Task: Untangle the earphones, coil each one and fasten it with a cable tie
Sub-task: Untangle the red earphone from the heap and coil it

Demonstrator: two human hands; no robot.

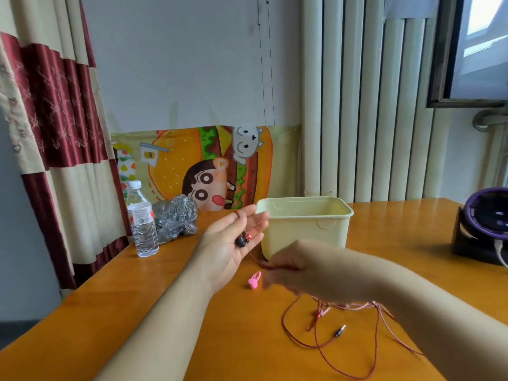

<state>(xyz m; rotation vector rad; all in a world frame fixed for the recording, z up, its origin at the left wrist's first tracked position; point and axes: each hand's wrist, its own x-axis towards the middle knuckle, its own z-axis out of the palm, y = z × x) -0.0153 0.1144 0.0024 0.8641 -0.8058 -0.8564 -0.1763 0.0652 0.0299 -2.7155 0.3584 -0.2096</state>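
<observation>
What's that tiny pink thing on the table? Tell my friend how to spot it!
Find the pale yellow tub on the orange table. Just in front of its left corner lies the pink cable tie. It is the only pink thing there, small with a loop like bunny ears, lying apart from the red cord.

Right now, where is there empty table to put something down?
Bare wood lies between the yellow tub and the purple fan, and along the near-left edge in front of the water bottle. It is crowded in the near right, where the red cable loops sprawl, and by the pink cable tie.
</observation>
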